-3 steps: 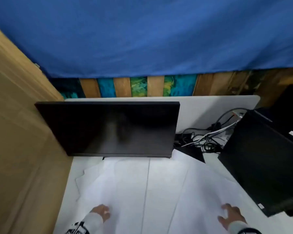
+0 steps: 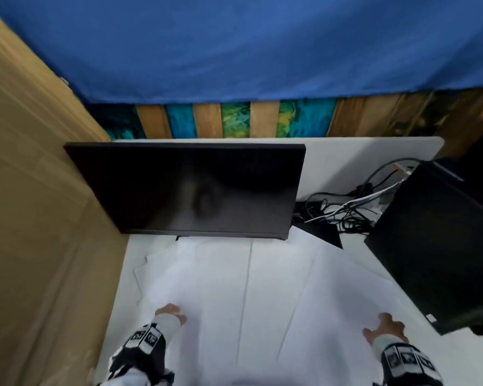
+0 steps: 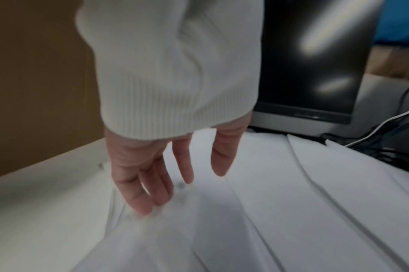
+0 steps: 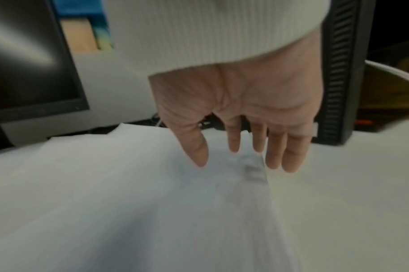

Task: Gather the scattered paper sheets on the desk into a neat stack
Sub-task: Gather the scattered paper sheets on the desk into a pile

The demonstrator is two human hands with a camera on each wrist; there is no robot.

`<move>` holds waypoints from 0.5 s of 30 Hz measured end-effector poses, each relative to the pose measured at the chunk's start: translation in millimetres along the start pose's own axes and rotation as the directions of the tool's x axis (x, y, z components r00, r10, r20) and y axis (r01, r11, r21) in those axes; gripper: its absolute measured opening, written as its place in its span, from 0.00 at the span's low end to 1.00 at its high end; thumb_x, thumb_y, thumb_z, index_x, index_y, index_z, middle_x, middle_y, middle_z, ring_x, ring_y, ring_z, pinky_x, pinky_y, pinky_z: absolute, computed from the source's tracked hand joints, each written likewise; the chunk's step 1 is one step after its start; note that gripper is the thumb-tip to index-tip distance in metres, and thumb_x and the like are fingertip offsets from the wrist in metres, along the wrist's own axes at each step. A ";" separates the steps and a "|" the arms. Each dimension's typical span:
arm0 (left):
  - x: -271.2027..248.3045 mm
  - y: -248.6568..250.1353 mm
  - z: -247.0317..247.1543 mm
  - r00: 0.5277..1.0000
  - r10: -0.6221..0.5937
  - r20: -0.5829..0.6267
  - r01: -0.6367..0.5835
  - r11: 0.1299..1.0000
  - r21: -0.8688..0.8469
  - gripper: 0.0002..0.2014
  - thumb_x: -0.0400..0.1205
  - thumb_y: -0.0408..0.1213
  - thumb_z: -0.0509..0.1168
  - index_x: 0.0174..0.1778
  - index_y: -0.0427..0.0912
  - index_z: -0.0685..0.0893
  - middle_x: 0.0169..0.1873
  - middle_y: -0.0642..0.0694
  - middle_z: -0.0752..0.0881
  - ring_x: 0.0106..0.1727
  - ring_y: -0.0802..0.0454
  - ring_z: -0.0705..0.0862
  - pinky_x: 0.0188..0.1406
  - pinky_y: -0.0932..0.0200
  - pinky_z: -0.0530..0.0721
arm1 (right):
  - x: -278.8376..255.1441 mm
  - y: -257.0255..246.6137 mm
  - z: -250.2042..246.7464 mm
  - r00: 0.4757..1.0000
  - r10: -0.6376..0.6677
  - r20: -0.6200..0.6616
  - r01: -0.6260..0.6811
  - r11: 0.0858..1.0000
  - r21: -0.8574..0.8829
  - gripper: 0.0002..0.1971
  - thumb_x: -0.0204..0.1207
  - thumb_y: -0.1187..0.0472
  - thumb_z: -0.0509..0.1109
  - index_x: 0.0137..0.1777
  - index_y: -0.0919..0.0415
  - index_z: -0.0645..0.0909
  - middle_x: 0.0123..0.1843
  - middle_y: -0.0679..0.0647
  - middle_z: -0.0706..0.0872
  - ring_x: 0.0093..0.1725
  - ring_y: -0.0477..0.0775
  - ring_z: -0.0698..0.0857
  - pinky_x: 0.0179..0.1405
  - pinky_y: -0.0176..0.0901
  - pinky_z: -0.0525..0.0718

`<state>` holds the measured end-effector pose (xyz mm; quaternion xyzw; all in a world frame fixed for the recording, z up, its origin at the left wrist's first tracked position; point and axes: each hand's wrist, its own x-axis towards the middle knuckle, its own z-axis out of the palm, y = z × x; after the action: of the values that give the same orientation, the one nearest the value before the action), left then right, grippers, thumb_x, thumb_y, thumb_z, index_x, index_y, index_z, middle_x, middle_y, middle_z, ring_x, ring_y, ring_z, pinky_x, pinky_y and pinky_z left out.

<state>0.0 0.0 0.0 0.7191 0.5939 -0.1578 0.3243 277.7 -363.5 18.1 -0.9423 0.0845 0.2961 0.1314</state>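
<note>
Several white paper sheets (image 2: 246, 288) lie fanned out and overlapping on the white desk (image 2: 126, 296) in front of the monitor. My left hand (image 2: 170, 312) is at the left side of the spread. Its fingers point down, fairly straight, and the fingertips (image 3: 142, 208) touch the left edge of the sheets (image 3: 291, 202), which ruffles there. My right hand (image 2: 385, 327) hovers at the right side of the spread. In the right wrist view this hand (image 4: 233, 143) is spread open just above the right edge of a sheet (image 4: 128, 193). Neither hand holds anything.
A dark monitor (image 2: 193, 190) stands behind the sheets. A black computer tower (image 2: 435, 246) stands close on the right, with tangled cables (image 2: 346, 210) between the two. A brown panel (image 2: 39, 218) walls off the left side of the desk.
The head view has tilted, so more of both wrists shows. Both hands have edged slightly forward over the sheets; the sheets lie as before.
</note>
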 end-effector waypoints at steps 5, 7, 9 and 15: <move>6.5 -16.2 -7.1 0.965 -0.259 -0.046 0.256 0.965 -0.065 0.35 0.70 0.46 0.71 0.73 0.39 0.69 0.73 0.37 0.70 0.75 0.37 0.68 0.75 0.51 0.68 | -9.9 -2.9 3.8 0.978 0.209 -0.004 -0.207 0.972 0.107 0.49 0.60 0.58 0.80 0.76 0.67 0.54 0.75 0.71 0.62 0.74 0.74 0.66 0.74 0.70 0.64; 1.5 -20.5 -12.9 0.954 -0.294 -0.066 0.277 0.943 -0.186 0.35 0.68 0.41 0.76 0.69 0.32 0.75 0.64 0.33 0.79 0.70 0.35 0.76 0.68 0.48 0.76 | -17.3 -10.8 -1.2 0.966 0.259 -0.009 -0.255 0.955 0.151 0.53 0.59 0.57 0.81 0.77 0.67 0.50 0.77 0.70 0.59 0.75 0.75 0.64 0.73 0.72 0.60; 1.1 -29.8 -9.8 0.944 -0.329 -0.035 0.298 0.891 -0.342 0.36 0.65 0.38 0.79 0.67 0.30 0.77 0.62 0.32 0.81 0.68 0.36 0.79 0.65 0.48 0.79 | -17.8 -10.6 5.3 0.968 0.250 0.005 -0.247 0.954 0.171 0.56 0.57 0.49 0.81 0.77 0.67 0.49 0.78 0.69 0.61 0.76 0.72 0.65 0.75 0.70 0.61; 29.1 -24.4 6.8 0.946 -0.325 0.012 0.293 0.837 -0.462 0.43 0.65 0.40 0.78 0.72 0.29 0.67 0.71 0.34 0.77 0.73 0.41 0.76 0.74 0.49 0.73 | -18.7 -27.6 19.9 0.979 0.197 0.051 -0.203 0.963 0.175 0.57 0.53 0.38 0.78 0.75 0.65 0.54 0.75 0.68 0.68 0.70 0.71 0.75 0.73 0.65 0.70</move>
<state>-15.2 19.5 -29.6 0.5219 0.7330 -0.0396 0.4345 258.4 -329.9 18.7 -0.9082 0.2034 0.3144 0.1866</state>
